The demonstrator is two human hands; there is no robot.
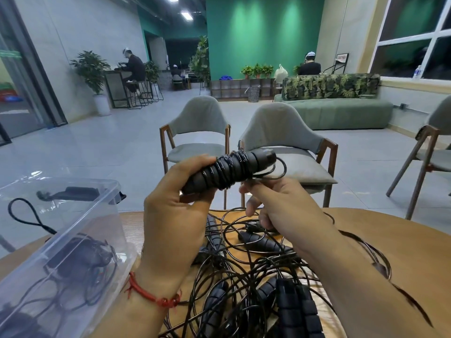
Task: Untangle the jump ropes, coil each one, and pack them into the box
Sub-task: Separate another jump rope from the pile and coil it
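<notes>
My left hand grips a pair of black jump rope handles held above the table, with thin black cord wound round them. My right hand pinches the loose end of that cord, which loops out past the handles' right end. Below my hands lies a tangled pile of black jump ropes with several ribbed handles on the round wooden table. A clear plastic box stands at the left; a coiled black rope lies inside it.
Two grey chairs stand just beyond the table's far edge, a third at the right. A green sofa and other people sit far back in the room.
</notes>
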